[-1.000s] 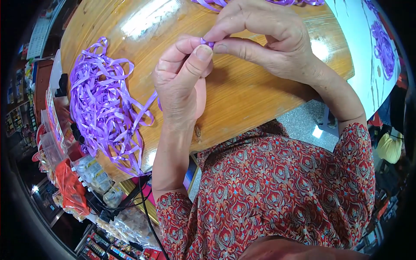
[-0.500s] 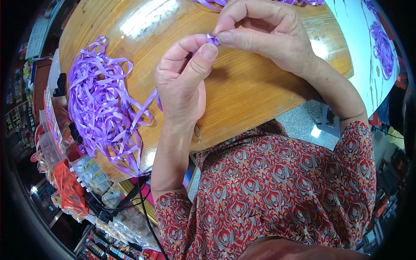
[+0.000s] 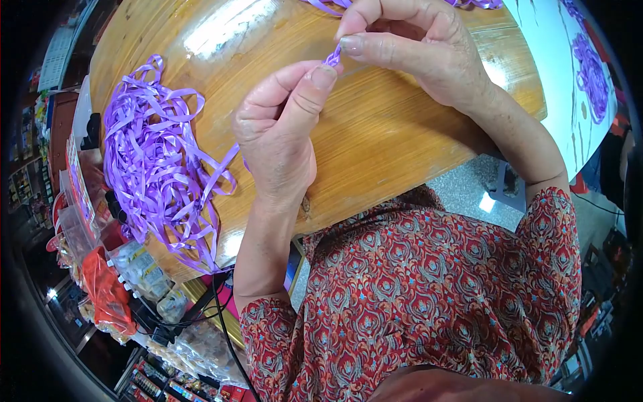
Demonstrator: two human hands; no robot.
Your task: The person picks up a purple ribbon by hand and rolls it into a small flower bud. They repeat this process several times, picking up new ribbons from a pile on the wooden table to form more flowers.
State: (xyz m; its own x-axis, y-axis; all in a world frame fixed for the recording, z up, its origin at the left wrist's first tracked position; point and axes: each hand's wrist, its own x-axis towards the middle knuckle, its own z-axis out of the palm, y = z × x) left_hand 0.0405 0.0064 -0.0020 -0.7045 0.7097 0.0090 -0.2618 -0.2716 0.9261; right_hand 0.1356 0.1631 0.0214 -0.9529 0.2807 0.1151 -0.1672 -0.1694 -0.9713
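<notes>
Between my two hands, above the wooden table, a short piece of purple ribbon [image 3: 333, 59] is stretched; it looks folded or knotted. My left hand [image 3: 284, 120] pinches its lower end between thumb and forefinger. The upper end is pinched by the thumb and forefinger of my right hand [image 3: 415, 50]. From behind my left wrist a strand runs left to a large tangled heap of purple ribbon [image 3: 157, 161] on the table's left side. My palms hide part of the strand.
The round wooden table [image 3: 382, 154] shows a glossy top. More purple ribbon [image 3: 475, 3] lies at its far edge, and another bundle [image 3: 591, 80] rests on a white surface at right. An orange bag [image 3: 106, 288], clear packets and a black cable [image 3: 224, 328] are at lower left.
My left hand has shifted slightly down and left, away from my right fingertips. More of the pinched ribbon now shows, drawn upright between the hands. The heap looks the same.
</notes>
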